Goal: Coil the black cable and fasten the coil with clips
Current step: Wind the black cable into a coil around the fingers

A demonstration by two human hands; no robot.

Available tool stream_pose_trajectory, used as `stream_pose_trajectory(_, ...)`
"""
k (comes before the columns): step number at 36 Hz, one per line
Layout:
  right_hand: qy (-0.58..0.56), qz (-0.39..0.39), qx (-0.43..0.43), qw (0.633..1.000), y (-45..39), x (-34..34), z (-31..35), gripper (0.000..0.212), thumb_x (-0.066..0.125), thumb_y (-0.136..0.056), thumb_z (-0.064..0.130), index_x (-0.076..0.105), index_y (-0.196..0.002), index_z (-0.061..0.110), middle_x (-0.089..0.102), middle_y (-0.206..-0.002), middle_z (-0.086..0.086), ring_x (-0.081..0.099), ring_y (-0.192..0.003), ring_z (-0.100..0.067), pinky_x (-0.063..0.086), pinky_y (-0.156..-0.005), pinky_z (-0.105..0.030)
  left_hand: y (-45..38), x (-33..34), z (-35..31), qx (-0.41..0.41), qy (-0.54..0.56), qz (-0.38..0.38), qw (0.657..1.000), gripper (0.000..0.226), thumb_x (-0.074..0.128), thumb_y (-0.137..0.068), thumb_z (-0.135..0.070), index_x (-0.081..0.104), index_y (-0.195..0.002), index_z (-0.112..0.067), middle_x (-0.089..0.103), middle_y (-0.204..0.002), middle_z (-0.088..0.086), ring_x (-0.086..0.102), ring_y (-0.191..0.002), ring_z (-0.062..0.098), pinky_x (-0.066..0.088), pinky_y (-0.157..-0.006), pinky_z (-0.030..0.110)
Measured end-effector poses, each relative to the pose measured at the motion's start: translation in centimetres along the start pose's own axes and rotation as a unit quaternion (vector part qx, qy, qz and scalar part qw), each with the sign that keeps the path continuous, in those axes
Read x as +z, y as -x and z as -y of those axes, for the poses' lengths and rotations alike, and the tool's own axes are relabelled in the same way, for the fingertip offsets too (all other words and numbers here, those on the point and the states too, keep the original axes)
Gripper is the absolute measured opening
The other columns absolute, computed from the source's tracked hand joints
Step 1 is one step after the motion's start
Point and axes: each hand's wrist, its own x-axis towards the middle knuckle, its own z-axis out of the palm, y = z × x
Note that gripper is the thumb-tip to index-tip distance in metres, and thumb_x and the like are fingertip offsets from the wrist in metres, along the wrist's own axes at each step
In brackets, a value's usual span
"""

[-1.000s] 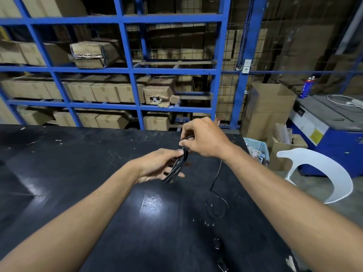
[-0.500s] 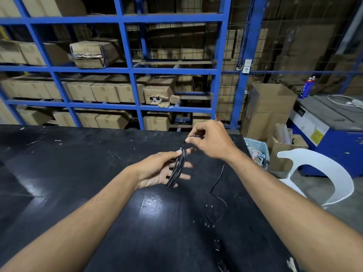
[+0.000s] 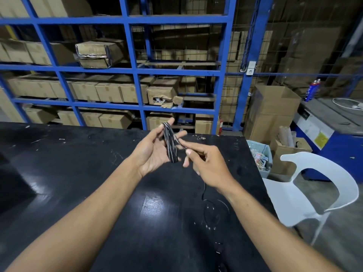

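The black cable coil [image 3: 170, 143] stands upright across my left hand [image 3: 155, 152], held between the thumb and the spread fingers above the black table [image 3: 78, 173]. My right hand [image 3: 206, 163] is just right of the coil and pinches the free strand of cable [image 3: 181, 143] that leaves the coil. The loose tail of cable [image 3: 204, 190] drops below my right wrist and ends in loops [image 3: 216, 211] lying on the table. Small clips [image 3: 218, 250] lie on the table near the front, too small to make out well.
A blue metal rack [image 3: 135, 71] with cardboard boxes stands behind the table. Right of the table are a white plastic chair [image 3: 314, 193], a bin of scraps [image 3: 259, 156], open cartons and a blue machine [image 3: 330, 134].
My right hand has come down from above the coil to its right side, carrying the strand. My left hand has turned palm up and lifted the coil more upright.
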Motion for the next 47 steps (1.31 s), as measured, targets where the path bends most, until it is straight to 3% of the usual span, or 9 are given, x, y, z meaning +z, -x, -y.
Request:
stream_pose_trajectory(3,-0.076,0.005,0.019,0.997,1.1,0.3,-0.9,0.039,0.055,-0.108,0.011,0.067,-0.139,0.031,0.068,-0.067,-0.001,0.034,-0.050,-0.015,0.033,-0.051,-0.029,0.0,0.2,-1.2,0.012,0.014,0.013,1.000,0.046,0.042,-0.110,-0.043,0.047,-0.155,-0.035,0.053,-0.155,0.023,0.051,-0.137,0.057,0.040,-0.107,0.078)
stream_pose_trajectory(8,-0.156,0.031,0.042,0.986,2.2,0.7,-2.2,0.036,0.057,-0.107,0.011,0.069,-0.137,0.026,0.071,-0.071,-0.009,0.038,-0.051,-0.014,0.037,-0.053,-0.020,0.5,0.6,-2.4,0.037,0.029,0.039,0.998,0.047,0.039,-0.111,-0.044,0.043,-0.157,-0.038,0.049,-0.158,0.022,0.048,-0.140,0.057,0.041,-0.104,0.080)
stream_pose_trajectory(15,-0.170,0.057,0.090,0.980,3.0,1.0,-4.0,0.029,0.060,-0.105,0.011,0.076,-0.127,0.018,0.069,-0.066,-0.007,0.039,-0.052,-0.012,0.033,-0.051,-0.018,1.9,1.4,-3.5,0.046,0.033,0.083,0.995,0.047,0.038,-0.111,-0.045,0.043,-0.157,-0.040,0.046,-0.161,0.020,0.047,-0.142,0.055,0.040,-0.104,0.081)
stream_pose_trajectory(21,-0.061,0.147,0.151,0.976,1.8,-0.2,-4.5,0.030,0.064,-0.103,0.034,0.084,-0.099,0.013,0.065,-0.062,0.004,0.049,-0.056,-0.006,0.040,-0.056,-0.017,3.6,2.9,-3.0,-0.026,0.052,0.221,0.974,0.047,0.031,-0.112,-0.045,0.042,-0.157,-0.038,0.031,-0.169,0.020,0.026,-0.150,0.059,0.025,-0.111,0.082)
stream_pose_trajectory(25,0.065,0.192,0.117,0.972,-0.1,-1.9,-3.8,0.029,0.068,-0.101,0.028,0.080,-0.091,0.003,0.063,-0.064,0.013,0.050,-0.061,-0.004,0.042,-0.062,-0.021,4.6,3.5,-2.3,-0.096,0.045,0.288,0.952,0.048,0.032,-0.112,-0.044,0.041,-0.158,-0.036,0.030,-0.169,0.022,0.024,-0.148,0.064,0.016,-0.114,0.081)
stream_pose_trajectory(28,0.199,0.189,0.064,0.960,-2.0,-3.4,-2.8,0.019,0.072,-0.098,0.025,0.078,-0.086,0.011,0.072,-0.077,0.003,0.063,-0.073,-0.013,0.050,-0.075,-0.035,5.1,3.1,-1.8,-0.154,0.010,0.305,0.940,0.048,0.032,-0.112,-0.045,0.038,-0.159,-0.038,0.026,-0.171,0.021,0.015,-0.148,0.067,0.021,-0.115,0.077)
stream_pose_trajectory(34,0.332,0.098,-0.016,0.938,-5.9,-5.1,2.1,0.034,0.085,-0.083,0.044,0.065,-0.069,0.020,0.063,-0.065,0.005,0.052,-0.060,-0.009,0.045,-0.061,-0.033,5.1,1.9,0.0,-0.232,-0.108,0.261,0.931,0.053,0.031,-0.113,-0.046,0.025,-0.164,-0.037,0.024,-0.172,0.019,0.021,-0.149,0.065,0.015,-0.121,0.073)
stream_pose_trajectory(41,0.391,0.132,-0.060,0.909,-6.6,-4.3,7.4,0.031,0.088,-0.082,0.035,0.064,-0.065,0.027,0.056,-0.055,0.012,0.053,-0.054,0.002,0.048,-0.062,-0.034,4.5,0.2,1.1,-0.200,-0.162,0.124,0.958,0.049,0.048,-0.106,-0.048,0.048,-0.154,-0.040,0.049,-0.160,0.015,0.047,-0.144,0.049,0.037,-0.112,0.066)
stream_pose_trajectory(47,0.385,0.086,-0.071,0.916,-4.7,-2.6,7.8,0.011,0.077,-0.091,0.030,0.081,-0.082,0.025,0.066,-0.067,0.015,0.059,-0.066,-0.005,0.048,-0.066,-0.031,3.6,-0.9,1.3,-0.140,-0.144,0.046,0.979,0.047,0.052,-0.103,-0.045,0.057,-0.148,-0.032,0.055,-0.155,0.019,0.050,-0.141,0.049,0.045,-0.102,0.067)
